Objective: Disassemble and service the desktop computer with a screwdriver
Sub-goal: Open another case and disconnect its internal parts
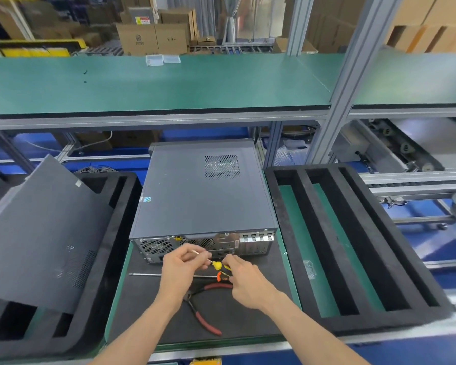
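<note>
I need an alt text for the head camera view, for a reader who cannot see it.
Two bare hands, left hand and right hand, hold a small yellow-handled screwdriver just in front of the rear panel of a grey desktop computer lying on a workbench. Red-handled pliers and a long metal rod lie on the black mat below the hands.

Both bare forearms reach forward from bottom edge, converging; left hand fingers curled, thumb and forefinger pinching something thin; right hand close beside it — fingers bent down, gripping something small.
</note>
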`<state>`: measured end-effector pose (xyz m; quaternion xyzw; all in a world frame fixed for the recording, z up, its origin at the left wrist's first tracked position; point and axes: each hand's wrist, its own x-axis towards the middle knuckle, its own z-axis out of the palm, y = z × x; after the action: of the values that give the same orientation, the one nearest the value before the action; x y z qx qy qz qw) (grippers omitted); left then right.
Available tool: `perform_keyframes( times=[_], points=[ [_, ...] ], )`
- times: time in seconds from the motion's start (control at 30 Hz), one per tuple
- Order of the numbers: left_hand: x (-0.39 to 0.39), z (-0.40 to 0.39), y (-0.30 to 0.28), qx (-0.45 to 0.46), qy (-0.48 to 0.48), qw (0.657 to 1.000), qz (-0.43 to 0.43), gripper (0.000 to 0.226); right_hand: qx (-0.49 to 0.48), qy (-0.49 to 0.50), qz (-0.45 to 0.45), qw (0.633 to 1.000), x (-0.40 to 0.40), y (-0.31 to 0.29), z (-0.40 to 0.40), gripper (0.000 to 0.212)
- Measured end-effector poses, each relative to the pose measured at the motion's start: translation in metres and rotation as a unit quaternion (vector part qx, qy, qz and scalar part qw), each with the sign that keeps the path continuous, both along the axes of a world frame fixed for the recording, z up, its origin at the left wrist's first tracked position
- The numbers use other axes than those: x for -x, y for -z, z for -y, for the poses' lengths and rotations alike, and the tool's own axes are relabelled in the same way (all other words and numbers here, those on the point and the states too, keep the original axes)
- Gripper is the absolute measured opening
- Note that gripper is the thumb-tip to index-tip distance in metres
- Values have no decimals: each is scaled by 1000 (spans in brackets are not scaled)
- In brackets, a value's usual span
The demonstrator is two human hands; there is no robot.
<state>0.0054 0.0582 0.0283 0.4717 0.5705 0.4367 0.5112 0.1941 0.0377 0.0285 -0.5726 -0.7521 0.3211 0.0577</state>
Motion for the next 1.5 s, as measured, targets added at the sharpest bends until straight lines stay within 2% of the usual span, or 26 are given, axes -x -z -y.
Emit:
perform_keyframes(
  times=[0.07, 0.2, 0.3, 0.5, 0.63, 0.9, 1.17, 1.23, 1.37, 1.5],
  points=[
    [-16, 1, -5, -5, -7, 999, 44, 9, 3, -12, 4, 1000, 0, -5, 4, 34],
    [-51, 1, -16, -7, 25, 999, 33, 19, -6, 21, 7, 1000, -3, -13, 13, 37],
    [-71, 0, -23, 27, 33, 998, 48, 20, -8, 76, -27, 997, -9, -23, 18, 23],
    [-101, 4, -32, 81, 49, 990, 107, 21, -11, 130, -24, 991, -36, -37, 35, 27],
    [-123, 7, -37, 116, 35, 984, 134, 20, 10, 182, -53, 982, -46, -44, 45, 18],
    [-146, 2, -50, 182, -8, 959, 219, 16, 7, 247, -95, 964, -54, -48, 50, 22],
    [-153, -6, -57, 201, -50, 958, 199, 12, -38, 248, -37, 967, -55, -45, 40, 19],
    [-153, -7, -56, 202, -51, 958, 199, 13, -30, 262, -73, 962, -52, -43, 40, 19],
    [-153, -9, -56, 202, -51, 958, 197, 17, 14, 326, -190, 926, -43, -44, 39, 26],
    [-151, -10, -55, 198, -45, 960, 190, 19, 32, 364, -243, 899, -38, -45, 40, 29]
  ],
)
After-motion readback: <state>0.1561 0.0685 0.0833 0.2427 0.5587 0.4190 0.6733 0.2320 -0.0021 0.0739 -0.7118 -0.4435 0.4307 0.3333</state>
